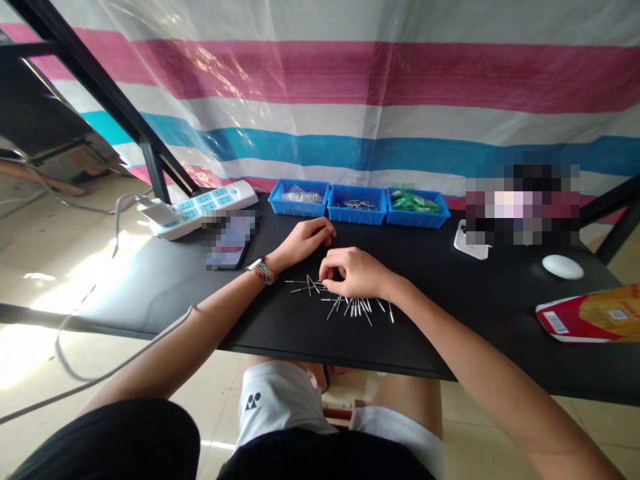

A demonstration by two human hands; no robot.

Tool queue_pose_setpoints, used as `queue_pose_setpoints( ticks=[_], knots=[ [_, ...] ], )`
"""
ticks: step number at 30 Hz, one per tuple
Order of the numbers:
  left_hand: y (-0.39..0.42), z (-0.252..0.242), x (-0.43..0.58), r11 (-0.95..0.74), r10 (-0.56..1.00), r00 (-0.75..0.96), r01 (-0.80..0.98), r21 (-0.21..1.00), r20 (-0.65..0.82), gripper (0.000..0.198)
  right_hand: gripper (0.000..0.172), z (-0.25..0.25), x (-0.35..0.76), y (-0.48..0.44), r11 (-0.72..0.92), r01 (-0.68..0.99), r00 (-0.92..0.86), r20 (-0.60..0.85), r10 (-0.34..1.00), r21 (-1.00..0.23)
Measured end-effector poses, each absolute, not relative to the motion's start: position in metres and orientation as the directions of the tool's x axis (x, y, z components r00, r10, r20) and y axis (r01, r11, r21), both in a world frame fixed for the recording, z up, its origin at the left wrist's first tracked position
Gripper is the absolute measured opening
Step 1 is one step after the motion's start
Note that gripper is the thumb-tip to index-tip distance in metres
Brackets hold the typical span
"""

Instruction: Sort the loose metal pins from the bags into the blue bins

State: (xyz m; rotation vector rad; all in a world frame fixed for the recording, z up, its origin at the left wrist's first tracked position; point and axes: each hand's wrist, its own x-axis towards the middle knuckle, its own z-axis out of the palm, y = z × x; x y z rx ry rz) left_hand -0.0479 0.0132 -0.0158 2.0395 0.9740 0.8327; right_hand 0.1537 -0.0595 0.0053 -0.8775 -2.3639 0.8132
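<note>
Loose metal blind rivets point(357, 307) with thin pins lie scattered on the black table point(300, 330). Over the back of this pile is my right hand point(357, 272), its thumb and forefinger closed in a pinch; whether a rivet sits between them is not clear. My left hand point(303, 241) rests on its side behind the pile, fingers curled inward, and what they may hold is hidden. Just beyond the hands, a blue bin point(356, 215) contains more rivets. Beside it, the left bin point(299, 207) has clear plastic bags point(301, 194), the right bin point(417, 219) green packets point(414, 201).
A power strip point(220, 200) and a phone point(233, 240) lie at left, with a cable point(125, 377) crossing my left forearm. Toward the right are a white case point(470, 248), a white mouse point(563, 267) and a red-yellow packet point(595, 315). Striped sheeting point(350, 73) hangs behind.
</note>
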Motion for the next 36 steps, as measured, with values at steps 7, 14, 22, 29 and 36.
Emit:
queue_pose_setpoints(
  ticks=[7,14,22,29,36],
  knots=[
    [0.017,-0.016,-0.048,-0.475,0.817,0.527,0.387,0.79,0.233,0.034,0.022,0.002,0.151,-0.06,0.578,0.495,-0.658,0.154,0.737,-0.649],
    [0.017,-0.016,-0.05,-0.492,0.807,0.54,0.392,0.778,0.239,0.036,0.024,0.008,0.154,-0.061,0.597,0.526,-0.686,0.113,0.719,-0.606],
    [0.019,-0.015,-0.047,-0.501,0.804,0.542,0.399,0.768,0.243,0.035,0.031,0.001,0.16,-0.055,0.613,0.52,-0.666,0.166,0.727,-0.595],
    [0.021,-0.016,-0.048,-0.506,0.793,0.557,0.376,0.776,0.247,0.034,0.039,-0.005,0.171,-0.039,0.589,0.5,-0.63,0.199,0.75,-0.635],
    [0.025,-0.019,-0.049,-0.53,0.78,0.566,0.371,0.762,0.267,0.036,0.028,-0.02,0.175,-0.02,0.434,0.332,-0.443,0.267,0.856,-0.838]
  ],
)
